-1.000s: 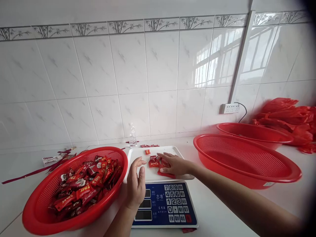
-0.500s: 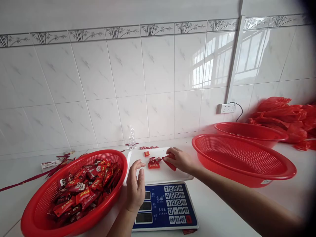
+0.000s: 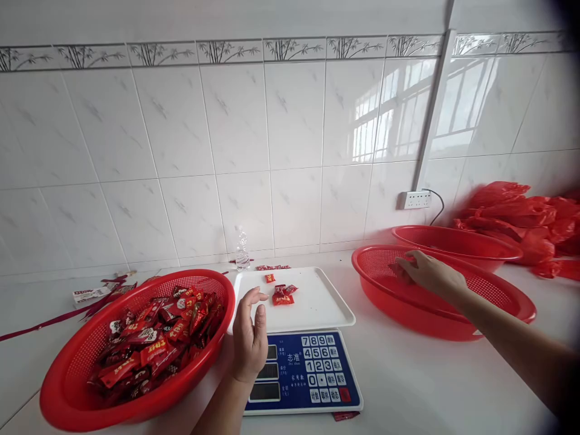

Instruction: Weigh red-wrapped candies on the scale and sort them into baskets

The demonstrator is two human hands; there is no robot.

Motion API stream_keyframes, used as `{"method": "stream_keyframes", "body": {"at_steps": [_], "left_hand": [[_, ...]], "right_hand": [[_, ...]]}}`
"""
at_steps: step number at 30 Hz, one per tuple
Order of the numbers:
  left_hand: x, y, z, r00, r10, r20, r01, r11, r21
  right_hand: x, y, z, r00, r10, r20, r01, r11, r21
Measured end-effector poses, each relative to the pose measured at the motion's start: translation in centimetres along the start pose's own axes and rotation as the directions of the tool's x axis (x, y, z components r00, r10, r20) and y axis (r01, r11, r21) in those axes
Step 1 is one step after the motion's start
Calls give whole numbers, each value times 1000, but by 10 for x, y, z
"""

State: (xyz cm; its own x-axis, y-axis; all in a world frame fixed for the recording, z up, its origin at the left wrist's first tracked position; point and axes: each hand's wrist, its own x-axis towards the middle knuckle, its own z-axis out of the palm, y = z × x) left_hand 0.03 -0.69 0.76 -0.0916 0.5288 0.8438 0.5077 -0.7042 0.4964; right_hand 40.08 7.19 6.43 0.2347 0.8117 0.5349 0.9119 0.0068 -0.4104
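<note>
My left hand point(image 3: 250, 338) hovers over the left edge of the scale point(image 3: 303, 374), fingers loosely curved and thumb apart, holding nothing. In front of it, a small cluster of red wrapped candies point(image 3: 283, 296) lies on the scale's white tray point(image 3: 321, 302), with one single candy point(image 3: 270, 278) behind. My right hand point(image 3: 423, 275) is over the near right red basket point(image 3: 385, 302), its fingers curled down inside the rim. Whatever they may hold is hidden against the red mesh. At left, a red basket point(image 3: 58, 386) holds many red and dark candies point(image 3: 154, 344).
Behind the tray stands a clear plastic bottle point(image 3: 242, 251). A second red basket point(image 3: 489, 251) and a heap of red plastic bags point(image 3: 521, 217) are at the back right. Dark red ribbon point(image 3: 54, 326) and a small white box point(image 3: 88, 296) lie at far left.
My right hand has moved right from the tray, where it held a red packet, to over the near right basket. That packet is off the tray. My left hand has barely moved.
</note>
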Motion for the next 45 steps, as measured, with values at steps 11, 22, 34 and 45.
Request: {"method": "stream_keyframes", "body": {"at_steps": [11,22,34,45], "left_hand": [[-1,-1,0,1000,-27,-15,26,999,-34],[-3,-2,2,999,-33,17,34,996,-82],[-6,-2,6,999,-18,38,23,989,-145],[-10,-6,5,996,-63,57,68,993,-98]], "right_hand": [[-34,-113,59,790,-463,403,454,883,124],[-43,-226,130,407,-627,664,590,736,332],[-47,-234,145,516,-717,468,613,691,383],[-42,-218,123,741,-533,409,286,801,526]]}}
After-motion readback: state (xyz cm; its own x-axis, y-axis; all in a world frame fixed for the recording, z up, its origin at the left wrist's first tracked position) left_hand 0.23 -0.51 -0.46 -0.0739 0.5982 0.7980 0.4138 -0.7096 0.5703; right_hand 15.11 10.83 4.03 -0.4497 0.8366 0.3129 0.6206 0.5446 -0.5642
